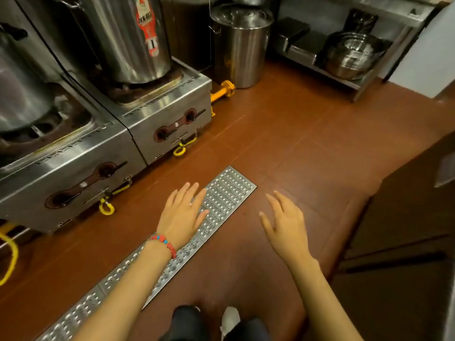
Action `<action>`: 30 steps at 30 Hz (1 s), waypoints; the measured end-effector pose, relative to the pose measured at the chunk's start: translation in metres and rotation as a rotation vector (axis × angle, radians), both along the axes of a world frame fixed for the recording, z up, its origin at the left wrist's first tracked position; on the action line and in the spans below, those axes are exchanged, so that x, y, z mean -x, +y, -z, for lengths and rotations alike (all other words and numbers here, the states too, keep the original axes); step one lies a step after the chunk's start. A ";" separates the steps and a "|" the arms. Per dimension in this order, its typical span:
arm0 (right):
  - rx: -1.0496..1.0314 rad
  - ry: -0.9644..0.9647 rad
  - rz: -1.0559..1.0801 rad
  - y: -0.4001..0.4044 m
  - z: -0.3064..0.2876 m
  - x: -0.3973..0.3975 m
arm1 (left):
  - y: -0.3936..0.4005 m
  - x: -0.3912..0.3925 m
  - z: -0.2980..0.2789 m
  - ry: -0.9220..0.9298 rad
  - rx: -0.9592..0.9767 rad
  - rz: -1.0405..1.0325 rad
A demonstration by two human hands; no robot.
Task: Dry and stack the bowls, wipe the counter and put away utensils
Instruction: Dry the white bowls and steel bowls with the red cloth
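Note:
Both my hands are stretched out in front of me above the floor, fingers straight, holding nothing. My left hand [183, 212], with a red bead bracelet on the wrist, hovers over a metal floor drain grate [226, 198]. My right hand [283, 220] is to its right above the brown tiles. A stack of steel bowls [352, 57] sits on a low metal shelf [342, 82] at the far right, well away from both hands.
Two low steel gas burners [110, 143] with large stock pots [123, 35] stand on the left. A lidded steel pot [240, 45] is on the floor at the back. Yellow gas piping [221, 92] runs beside it. A dark counter side [406, 230] is at right.

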State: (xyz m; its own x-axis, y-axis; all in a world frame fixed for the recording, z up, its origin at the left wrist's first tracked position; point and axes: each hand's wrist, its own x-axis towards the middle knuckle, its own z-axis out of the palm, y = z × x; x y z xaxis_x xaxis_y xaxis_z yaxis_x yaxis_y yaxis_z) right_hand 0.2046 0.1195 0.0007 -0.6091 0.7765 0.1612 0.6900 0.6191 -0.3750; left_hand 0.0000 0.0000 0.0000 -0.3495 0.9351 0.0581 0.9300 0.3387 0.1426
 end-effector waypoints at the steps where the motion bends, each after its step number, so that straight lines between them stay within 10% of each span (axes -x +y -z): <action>1: 0.024 0.004 0.032 0.001 0.005 -0.006 | 0.004 -0.003 0.003 0.000 -0.004 0.014; 30: 0.276 -0.008 1.442 -0.203 0.031 -0.105 | 0.079 -0.162 0.021 0.053 0.028 1.419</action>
